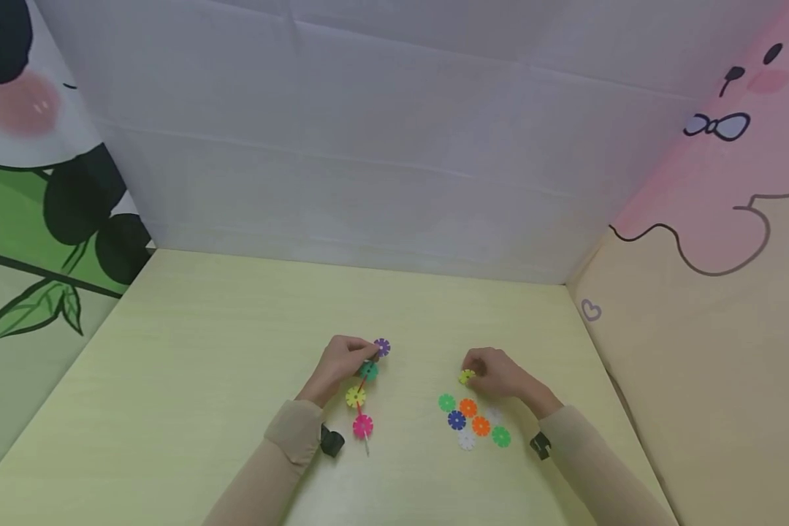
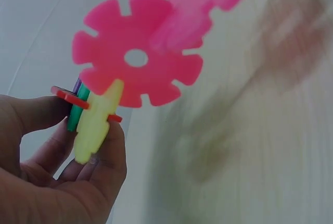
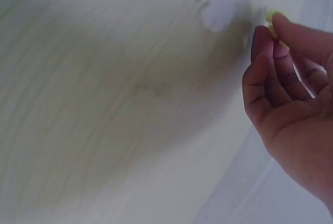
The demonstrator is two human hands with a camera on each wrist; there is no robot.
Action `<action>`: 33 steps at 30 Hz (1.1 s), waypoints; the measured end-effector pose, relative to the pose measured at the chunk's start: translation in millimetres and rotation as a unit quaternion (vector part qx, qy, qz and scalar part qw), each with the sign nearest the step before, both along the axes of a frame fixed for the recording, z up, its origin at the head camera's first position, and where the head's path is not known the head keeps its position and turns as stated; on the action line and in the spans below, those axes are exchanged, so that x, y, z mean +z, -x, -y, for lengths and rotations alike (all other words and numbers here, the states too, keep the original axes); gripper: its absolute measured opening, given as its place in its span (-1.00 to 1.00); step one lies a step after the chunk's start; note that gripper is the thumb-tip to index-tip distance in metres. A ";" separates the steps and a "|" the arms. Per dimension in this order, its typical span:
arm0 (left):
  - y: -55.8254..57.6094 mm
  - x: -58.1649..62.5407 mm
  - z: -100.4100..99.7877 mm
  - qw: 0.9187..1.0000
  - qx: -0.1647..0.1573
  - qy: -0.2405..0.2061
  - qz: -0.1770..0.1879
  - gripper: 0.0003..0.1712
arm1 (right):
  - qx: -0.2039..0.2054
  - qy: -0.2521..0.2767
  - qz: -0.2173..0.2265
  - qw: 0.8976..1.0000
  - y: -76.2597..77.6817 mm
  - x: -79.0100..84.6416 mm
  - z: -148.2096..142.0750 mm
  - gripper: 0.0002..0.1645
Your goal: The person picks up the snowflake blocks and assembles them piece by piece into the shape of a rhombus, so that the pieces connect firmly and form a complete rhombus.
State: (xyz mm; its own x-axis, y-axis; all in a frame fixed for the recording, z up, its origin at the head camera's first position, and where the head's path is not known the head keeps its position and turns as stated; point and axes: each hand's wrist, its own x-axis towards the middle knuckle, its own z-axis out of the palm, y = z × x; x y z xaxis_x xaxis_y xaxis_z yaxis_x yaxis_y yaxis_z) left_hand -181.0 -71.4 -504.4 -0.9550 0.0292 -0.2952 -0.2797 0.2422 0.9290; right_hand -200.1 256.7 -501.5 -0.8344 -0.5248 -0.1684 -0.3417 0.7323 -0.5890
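My left hand (image 1: 340, 363) grips a chain of notched plastic snowflake discs, raised off the table. In the head view the chain runs from a purple disc (image 1: 384, 348) by the fingertips through a teal disc (image 1: 370, 372) and a yellow disc (image 1: 353, 398) to a pink disc (image 1: 363, 426). Red discs stand edge-on between some of them; one red disc (image 2: 73, 98) lies against the thumb in the left wrist view. Between thumb and fingers, my right hand (image 1: 497, 372) pinches a yellow-green snowflake disc (image 1: 465, 376), apart from the chain and partly hidden by the fingers.
Below the right hand, loose discs lie on the pale table (image 1: 191, 380): a green disc (image 1: 446, 402), an orange disc (image 1: 468, 408), a dark blue disc (image 1: 456, 420), a white disc (image 1: 466, 440) and several others. A pale wall (image 1: 342, 168) stands behind, with printed panels at both sides.
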 end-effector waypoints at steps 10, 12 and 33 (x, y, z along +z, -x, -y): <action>-0.1 -0.5 -0.4 1.000 0.000 0.005 -0.002 -0.77 | -0.035 0.159 0.013 0.987 4.6 -0.5 36.2 -0.85; -0.1 -0.5 -0.6 1.000 0.002 0.006 -0.003 -0.77 | -0.053 0.182 0.024 0.982 2.8 -0.3 46.8 -0.83; 0.5 2.6 -1.0 1.000 0.016 0.005 0.007 -0.77 | -0.129 0.220 -0.022 0.967 -11.9 -14.9 117.2 -0.85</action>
State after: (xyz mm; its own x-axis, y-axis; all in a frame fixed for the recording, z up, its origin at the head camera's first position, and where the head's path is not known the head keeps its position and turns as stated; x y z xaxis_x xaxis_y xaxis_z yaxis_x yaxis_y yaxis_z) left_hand -181.5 -70.3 -501.9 -0.9511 -0.0034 -0.3090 -0.3006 0.2416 0.9226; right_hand -188.2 139.5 -516.4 -0.9480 -0.3121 0.0616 -0.2129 0.4785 -0.8519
